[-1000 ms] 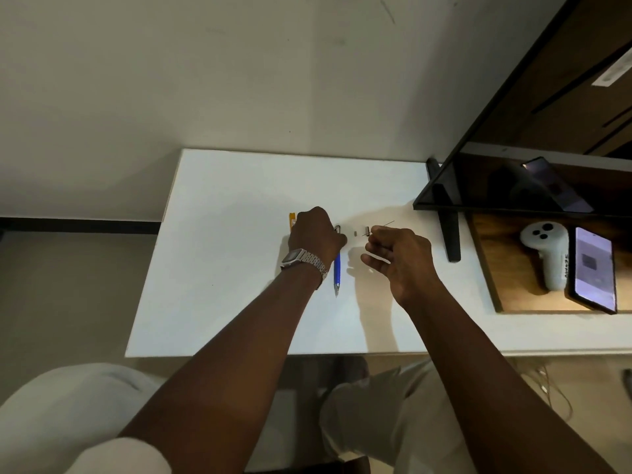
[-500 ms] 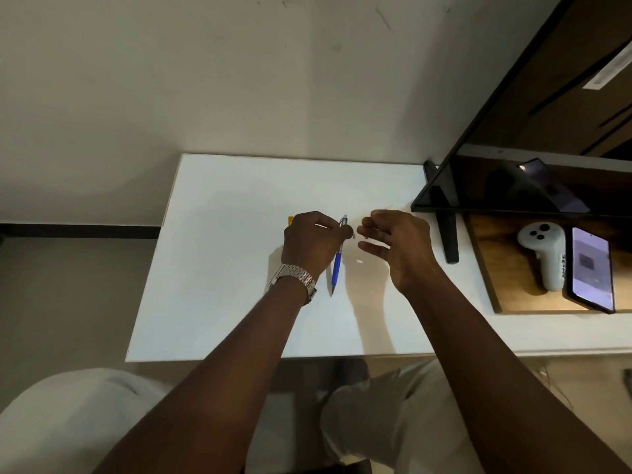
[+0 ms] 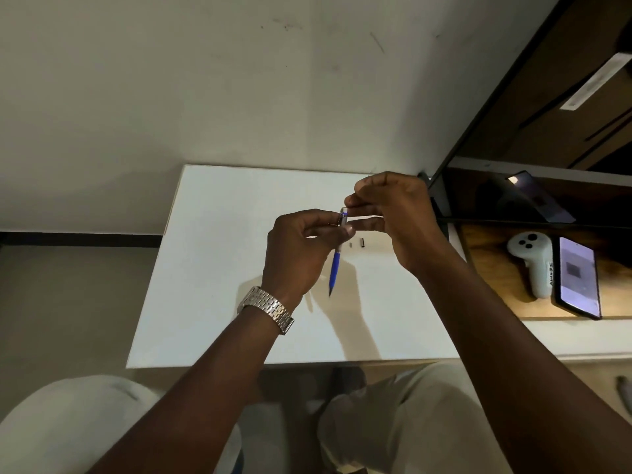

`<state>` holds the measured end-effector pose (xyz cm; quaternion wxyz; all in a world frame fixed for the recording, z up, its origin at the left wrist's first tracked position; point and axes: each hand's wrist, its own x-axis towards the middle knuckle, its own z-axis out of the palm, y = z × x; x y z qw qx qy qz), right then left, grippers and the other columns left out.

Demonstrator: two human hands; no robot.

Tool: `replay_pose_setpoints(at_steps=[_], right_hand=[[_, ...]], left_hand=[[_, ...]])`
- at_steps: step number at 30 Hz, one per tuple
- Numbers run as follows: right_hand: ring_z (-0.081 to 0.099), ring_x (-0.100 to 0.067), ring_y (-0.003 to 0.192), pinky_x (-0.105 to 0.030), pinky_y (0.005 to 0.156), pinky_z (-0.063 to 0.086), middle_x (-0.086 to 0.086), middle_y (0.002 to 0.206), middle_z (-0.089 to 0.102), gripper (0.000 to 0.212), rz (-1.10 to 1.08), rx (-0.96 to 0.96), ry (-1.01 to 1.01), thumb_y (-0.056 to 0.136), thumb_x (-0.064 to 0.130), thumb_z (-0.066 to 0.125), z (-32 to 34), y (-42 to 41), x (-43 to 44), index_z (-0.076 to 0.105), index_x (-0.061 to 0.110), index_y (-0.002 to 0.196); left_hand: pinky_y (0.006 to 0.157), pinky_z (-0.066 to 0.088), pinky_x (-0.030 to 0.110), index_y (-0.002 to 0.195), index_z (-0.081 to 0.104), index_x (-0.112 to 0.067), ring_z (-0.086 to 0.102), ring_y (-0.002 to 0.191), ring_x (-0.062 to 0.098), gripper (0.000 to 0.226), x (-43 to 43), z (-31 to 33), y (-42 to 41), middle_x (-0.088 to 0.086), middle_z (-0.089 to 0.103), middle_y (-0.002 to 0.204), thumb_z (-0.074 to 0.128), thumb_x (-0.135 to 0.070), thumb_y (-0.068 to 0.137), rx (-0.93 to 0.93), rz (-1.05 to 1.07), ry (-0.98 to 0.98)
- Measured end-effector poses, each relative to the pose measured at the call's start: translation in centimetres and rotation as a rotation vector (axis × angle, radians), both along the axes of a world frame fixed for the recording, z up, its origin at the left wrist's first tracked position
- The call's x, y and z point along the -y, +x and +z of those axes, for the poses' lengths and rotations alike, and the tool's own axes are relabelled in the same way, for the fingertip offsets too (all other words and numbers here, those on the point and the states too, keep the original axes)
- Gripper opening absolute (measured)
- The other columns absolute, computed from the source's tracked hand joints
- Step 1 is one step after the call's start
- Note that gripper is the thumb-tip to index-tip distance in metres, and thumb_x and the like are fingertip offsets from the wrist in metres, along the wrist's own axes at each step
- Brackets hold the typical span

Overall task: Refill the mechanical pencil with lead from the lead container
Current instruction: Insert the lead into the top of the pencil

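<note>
left hand (image 3: 301,248) pinches blue pencil (image 3: 337,258) upright above surface (image 3: 212,268) | right hand (image 3: 393,213) fingertips pinched at pencil top, contents unclear

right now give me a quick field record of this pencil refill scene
left hand: holds the blue mechanical pencil upright above the white table, tip down
right hand: fingers pinched at the pencil's top end; any lead is too small to see
two small dark parts: lying on table beside pencil
wooden tray: holds white controller and phone

Left hand (image 3: 301,251) grips pencil (image 3: 336,268); right hand (image 3: 393,213) pinching, perhaps lead.
</note>
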<state>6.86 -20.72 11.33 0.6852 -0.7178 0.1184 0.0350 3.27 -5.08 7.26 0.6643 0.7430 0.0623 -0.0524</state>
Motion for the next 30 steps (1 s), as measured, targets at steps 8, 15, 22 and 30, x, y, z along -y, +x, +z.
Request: replay_pose_setpoints(at_steps=[8,15,22,30], right_hand=[[0.079,-0.026,0.076,-0.045,0.074,0.066,-0.008,0.075,0.078,0.015,0.099,0.172,-0.194,0.094,0.002,0.063,3.4,-0.5,-1.3,0.072,0.008,0.086],[0.079,-0.032,0.082,-0.038,0.074,0.066,-0.021,0.084,0.077,0.008,0.167,0.292,-0.308,0.095,-0.002,0.064,4.9,-0.9,-2.1,0.07,0.001,0.091],[0.078,-0.028,0.08,-0.049,0.085,0.065,-0.014,0.085,0.077,0.008,0.152,0.366,-0.466,0.094,0.0,0.067,5.0,-0.6,-2.4,0.075,-0.001,0.094],[0.078,-0.027,0.081,-0.051,0.085,0.064,-0.009,0.085,0.078,0.008,0.134,0.362,-0.501,0.093,0.002,0.068,4.9,-0.6,-2.4,0.076,0.002,0.093]], left_hand=[[0.078,0.065,0.038,0.092,0.084,-0.031,0.077,0.079,0.006,0.013,-1.2,2.0,0.0,-0.014,0.081,0.082,0.087,-0.022,0.084,0.13,0.041,0.007],[0.081,0.064,0.037,0.093,0.083,-0.031,0.077,0.079,0.006,0.016,-1.9,2.4,0.0,-0.013,0.082,0.087,0.088,-0.02,0.083,0.196,0.085,0.01],[0.083,0.065,0.038,0.097,0.084,-0.026,0.077,0.076,0.005,0.017,-1.8,2.7,0.2,-0.012,0.082,0.088,0.087,-0.017,0.084,0.202,0.095,0.003],[0.086,0.065,0.044,0.099,0.084,-0.025,0.077,0.078,0.007,0.016,-1.8,2.7,0.3,-0.008,0.083,0.09,0.087,-0.018,0.084,0.198,0.095,-0.002]])
